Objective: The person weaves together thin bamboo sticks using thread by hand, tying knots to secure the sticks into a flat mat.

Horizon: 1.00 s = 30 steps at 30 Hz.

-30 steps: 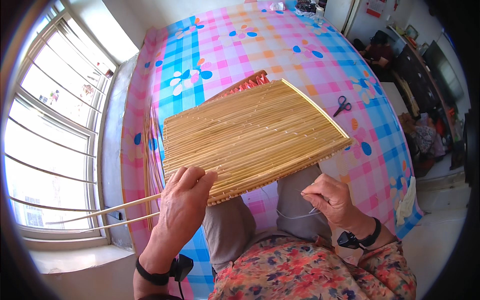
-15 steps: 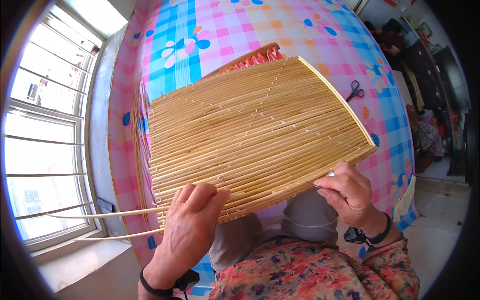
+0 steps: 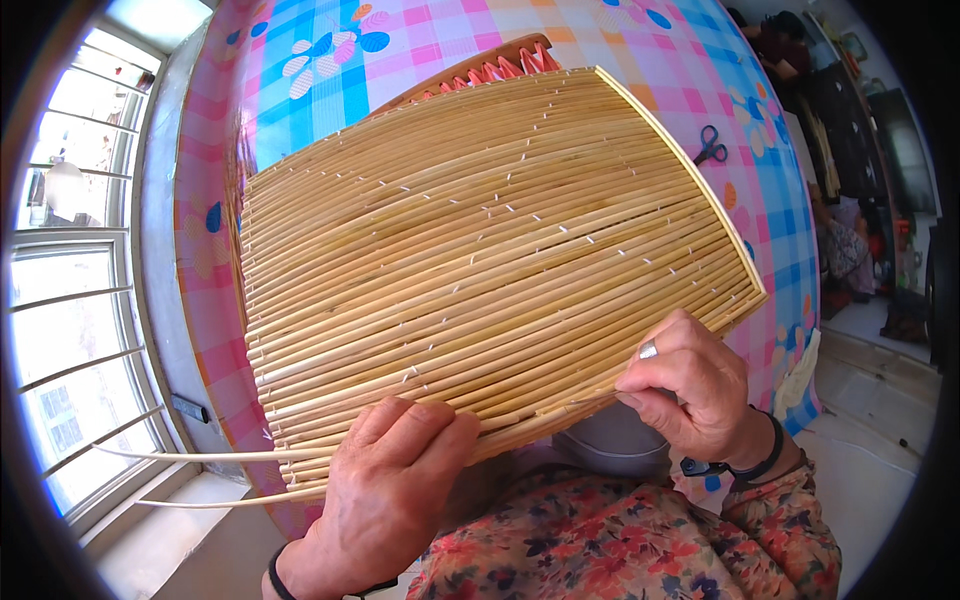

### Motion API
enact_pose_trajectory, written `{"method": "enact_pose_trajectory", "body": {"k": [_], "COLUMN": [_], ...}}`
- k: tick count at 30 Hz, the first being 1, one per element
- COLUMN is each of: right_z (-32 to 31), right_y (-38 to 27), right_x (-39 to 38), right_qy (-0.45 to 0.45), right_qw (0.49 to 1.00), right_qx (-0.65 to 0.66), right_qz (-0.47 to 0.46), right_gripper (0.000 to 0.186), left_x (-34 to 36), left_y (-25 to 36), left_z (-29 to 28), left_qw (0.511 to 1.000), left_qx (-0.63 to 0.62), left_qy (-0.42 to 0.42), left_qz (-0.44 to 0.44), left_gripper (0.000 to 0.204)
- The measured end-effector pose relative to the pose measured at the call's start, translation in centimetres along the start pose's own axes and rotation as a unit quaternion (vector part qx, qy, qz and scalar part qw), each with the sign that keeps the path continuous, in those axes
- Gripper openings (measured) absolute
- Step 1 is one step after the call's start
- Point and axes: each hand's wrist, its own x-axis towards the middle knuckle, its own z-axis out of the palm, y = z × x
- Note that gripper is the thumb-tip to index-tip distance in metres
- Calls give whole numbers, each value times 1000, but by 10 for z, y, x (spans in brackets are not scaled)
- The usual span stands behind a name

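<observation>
A mat of pale reeds [image 3: 480,240], stitched with short white threads, fills the middle of the view. My left hand [image 3: 400,490] grips its near edge with curled fingers; two long loose reeds [image 3: 200,456] stick out leftward beside it. My right hand [image 3: 690,385], a ring on one finger, pinches a thin needle [image 3: 590,398] against the mat's near edge, right of my left hand. Pale thread hangs below the mat across my grey-trousered leg. The fingertips of my left hand are partly hidden.
A checked flowered cover [image 3: 420,30] lies beneath, with black-handled scissors [image 3: 711,150], a brown item with red folded pieces [image 3: 500,70] and thin strands [image 3: 237,170]. A barred window [image 3: 75,360] is at left. A person [image 3: 785,50] is at back right, near cluttered dark furniture.
The mat has come closer and appears larger. My right hand has moved up and right to its edge with the needle; my left hand sits lower in view, still gripping.
</observation>
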Motion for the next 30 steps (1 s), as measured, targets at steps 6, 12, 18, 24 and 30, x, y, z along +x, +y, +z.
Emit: {"method": "enact_pose_trajectory", "body": {"k": [6, 12, 18, 24, 30], "right_z": [1, 4, 9, 18, 31], "right_y": [2, 1, 1, 2, -6], "right_x": [2, 6, 7, 4, 7], "right_qy": [-4, -5, -17, -24, -64], "right_qw": [1000, 999, 999, 999, 995], "right_qx": [18, 26, 28, 39, 49], "right_qz": [-9, -24, -34, -28, -64], "right_gripper": [23, 24, 22, 21, 19], "left_x": [-2, -1, -1, -3, -6], "left_y": [9, 13, 16, 4, 11], "left_z": [1, 6, 12, 24, 23], "left_qw": [998, 1000, 1000, 1000, 1000], "left_qx": [52, 24, 7, -11, -9], "left_qy": [-20, -5, -4, -3, 22], "left_qz": [-4, -2, -6, 26, 16], "left_gripper": [24, 31, 32, 37, 40]}}
